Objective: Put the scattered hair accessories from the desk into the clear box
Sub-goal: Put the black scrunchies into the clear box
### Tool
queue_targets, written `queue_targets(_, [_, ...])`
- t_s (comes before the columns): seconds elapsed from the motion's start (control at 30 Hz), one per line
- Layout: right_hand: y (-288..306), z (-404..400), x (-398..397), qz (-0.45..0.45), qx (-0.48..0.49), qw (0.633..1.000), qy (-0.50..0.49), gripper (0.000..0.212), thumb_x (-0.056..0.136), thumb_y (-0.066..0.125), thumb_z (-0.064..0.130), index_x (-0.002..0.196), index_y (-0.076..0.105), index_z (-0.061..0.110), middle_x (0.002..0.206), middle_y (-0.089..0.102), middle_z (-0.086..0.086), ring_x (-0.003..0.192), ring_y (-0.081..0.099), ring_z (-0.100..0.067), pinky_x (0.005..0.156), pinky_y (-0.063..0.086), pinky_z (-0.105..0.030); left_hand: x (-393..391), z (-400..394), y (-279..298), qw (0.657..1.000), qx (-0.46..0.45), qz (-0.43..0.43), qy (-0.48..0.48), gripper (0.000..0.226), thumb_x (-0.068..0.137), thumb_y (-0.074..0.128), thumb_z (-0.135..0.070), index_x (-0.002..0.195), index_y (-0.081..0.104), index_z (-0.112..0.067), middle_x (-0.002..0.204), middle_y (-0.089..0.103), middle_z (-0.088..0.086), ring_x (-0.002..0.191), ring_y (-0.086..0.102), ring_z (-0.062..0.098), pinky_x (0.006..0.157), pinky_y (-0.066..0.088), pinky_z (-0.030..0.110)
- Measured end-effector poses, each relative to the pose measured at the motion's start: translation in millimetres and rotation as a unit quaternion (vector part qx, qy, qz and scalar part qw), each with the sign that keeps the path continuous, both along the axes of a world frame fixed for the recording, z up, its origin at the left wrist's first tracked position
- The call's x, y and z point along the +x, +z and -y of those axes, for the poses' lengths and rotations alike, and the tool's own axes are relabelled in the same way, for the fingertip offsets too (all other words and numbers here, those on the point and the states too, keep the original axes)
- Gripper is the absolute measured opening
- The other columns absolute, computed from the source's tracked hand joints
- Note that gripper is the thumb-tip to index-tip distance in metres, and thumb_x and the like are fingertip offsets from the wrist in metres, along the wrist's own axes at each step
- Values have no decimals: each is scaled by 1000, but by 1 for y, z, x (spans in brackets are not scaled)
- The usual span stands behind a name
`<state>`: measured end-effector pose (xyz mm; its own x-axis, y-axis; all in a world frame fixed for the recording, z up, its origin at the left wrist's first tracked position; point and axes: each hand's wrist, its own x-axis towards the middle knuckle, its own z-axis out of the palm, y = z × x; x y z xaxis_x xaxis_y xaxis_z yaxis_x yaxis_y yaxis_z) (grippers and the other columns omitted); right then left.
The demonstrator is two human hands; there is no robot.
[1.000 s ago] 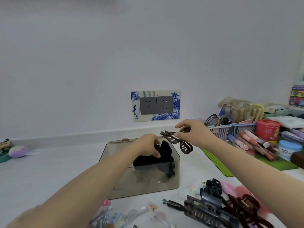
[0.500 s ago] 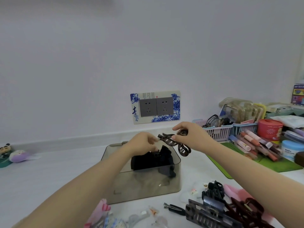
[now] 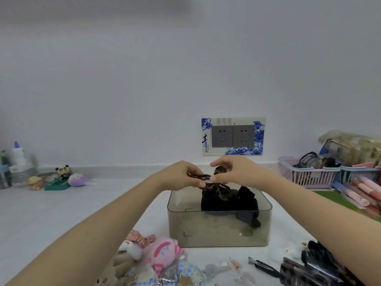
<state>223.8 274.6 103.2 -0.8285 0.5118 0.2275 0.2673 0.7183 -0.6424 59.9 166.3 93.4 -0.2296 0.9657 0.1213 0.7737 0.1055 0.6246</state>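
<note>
A brown tortoiseshell claw clip (image 3: 219, 188) hangs over the back of the clear smoky box (image 3: 218, 230). My left hand (image 3: 181, 176) pinches its left end and my right hand (image 3: 233, 169) pinches its top. Inside the box lies a black fabric hair piece (image 3: 228, 201). On the desk in front of the box lie more accessories: a pink plush clip (image 3: 162, 252), a patterned bow (image 3: 142, 238), a black slim clip (image 3: 261, 265) and dark claw clips (image 3: 309, 267).
A pink basket with glasses (image 3: 309, 174) and a blue basket (image 3: 358, 174) stand at the right, with pens (image 3: 358, 190) on a green mat. Small toy figures (image 3: 61, 178) and a bottle (image 3: 17, 155) sit far left. A wall socket (image 3: 233, 136) is behind the box.
My left hand left the black piece in the box, rose and took hold of the brown clip's left end. The view shifted, so the box sits more to the right.
</note>
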Motion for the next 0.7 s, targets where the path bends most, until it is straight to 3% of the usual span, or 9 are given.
queue_targets(0.1, [-1, -4, -7, 4, -32, 999, -7, 53, 75, 73, 35, 123, 59, 19, 96, 59, 6, 84, 64, -13, 75, 53, -19, -7, 5, -5, 999, 15, -18, 29, 27, 77, 75, -30, 101, 72, -17, 101, 72, 4, 94, 61, 17, 84, 42, 27])
queue_targets(0.2, [-2, -8, -32, 54, -1, 999, 1, 54, 74, 74, 37, 123, 59, 19, 80, 53, 12, 88, 66, -23, 89, 54, -36, -20, 7, -13, 990, 20, -101, 91, 32, 73, 74, -42, 101, 72, -28, 101, 72, -7, 103, 57, 13, 98, 35, 32])
queue_targets(0.27, [-5, -12, -45, 78, 5, 997, 10, 54, 73, 75, 32, 122, 59, 17, 83, 58, 7, 83, 68, -23, 92, 53, -38, -27, 7, -17, 981, 19, -145, 124, 38, 72, 73, -48, 106, 70, -31, 105, 70, -9, 111, 50, 14, 101, 28, 31])
queue_targets(0.33, [-12, -20, -52, 89, -16, 996, 19, 52, 73, 77, 28, 120, 59, 16, 96, 65, -1, 84, 71, -24, 94, 52, -37, -29, 5, -22, 980, 14, -148, 133, 44, 70, 73, -51, 109, 68, -31, 108, 69, -8, 114, 39, 17, 98, 24, 28])
queue_targets(0.47, [-24, -39, -53, 116, -46, 992, 36, 45, 72, 78, 25, 113, 60, 20, 101, 68, -3, 87, 71, -23, 91, 52, -32, -27, -4, -31, 982, -10, -152, 108, 45, 74, 71, -49, 114, 67, -28, 113, 68, -6, 96, 24, 13, 100, 23, 30])
queue_targets(0.57, [-33, -45, -51, 150, 7, 988, 26, 51, 72, 78, 30, 119, 61, 23, 100, 65, 2, 90, 65, -14, 75, 45, -15, -28, -14, -33, 977, -65, -184, 84, 41, 78, 67, -48, 114, 68, -28, 113, 68, -8, 102, 34, 14, 96, 23, 30])
queue_targets(0.7, [-42, -43, -57, 164, 87, 983, 12, 58, 71, 76, 40, 123, 60, 21, 80, 56, 13, 81, 57, -11, 69, 38, -19, -32, -29, -32, 957, -116, -258, 69, 39, 78, 70, -42, 112, 68, -26, 108, 69, -7, 106, 46, 17, 88, 24, 31])
